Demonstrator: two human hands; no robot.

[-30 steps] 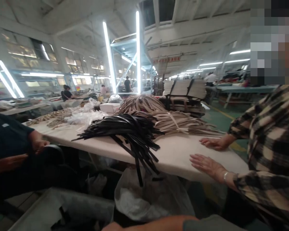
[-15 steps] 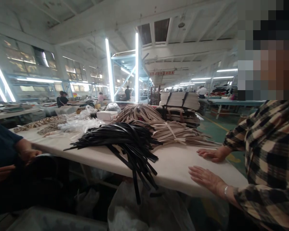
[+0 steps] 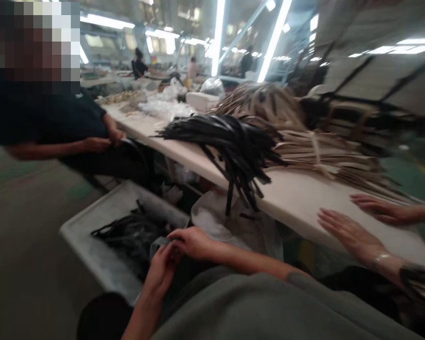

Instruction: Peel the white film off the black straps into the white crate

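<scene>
My left hand (image 3: 163,267) and my right hand (image 3: 194,242) meet low in front of my body, fingers closed and close together. A pale greyish thing (image 3: 157,244) shows by the fingertips, too blurred to name; what the fingers hold is hidden. Just beyond them a white bin (image 3: 88,262) holds a tangle of black straps (image 3: 134,233). On the table (image 3: 293,193) a bundle of black straps (image 3: 230,137) hangs over the near edge. Beside it rests a tied bundle of beige straps (image 3: 343,153).
A co-worker's two hands (image 3: 354,236) lie flat on the table at right. Another person (image 3: 49,123) in dark clothes sits at left, hands together. Clear plastic bags (image 3: 166,108) and a white box (image 3: 201,100) stand farther back. A plastic sack (image 3: 230,226) hangs below the table edge.
The view has swung down and left. My two hands and the bin with black straps have come into view. The co-worker's hands at right still lie flat on the table.
</scene>
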